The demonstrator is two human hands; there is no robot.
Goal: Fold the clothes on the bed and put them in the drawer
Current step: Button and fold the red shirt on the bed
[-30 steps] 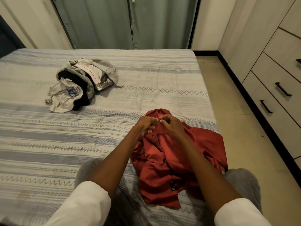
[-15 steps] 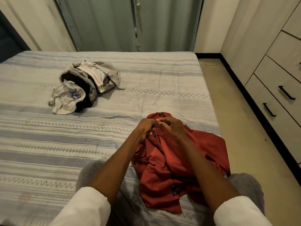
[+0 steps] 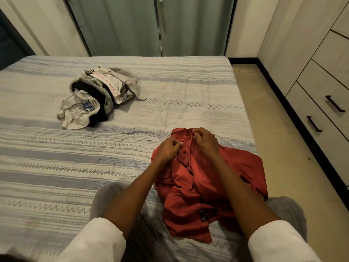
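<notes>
The bed (image 3: 170, 87) carries everything: a heap of unfolded clothes (image 3: 98, 103) far left, and the red shirt (image 3: 207, 186) spread near the person for working room. The left hand (image 3: 168, 150) and right hand (image 3: 205, 140) pinch its placket near the collar, apparently buttoning before folding. The drawers (image 3: 321, 114) stand closed to the right.

Grey-green pleated curtain (image 3: 151, 25) on the far wall; cream plaster walls (image 3: 243, 25); beige tiled floor (image 3: 279, 129) with black skirting (image 3: 302, 125); pale wood-grain cabinet front (image 3: 306, 53), right, with dark bar handles (image 3: 334, 103).
</notes>
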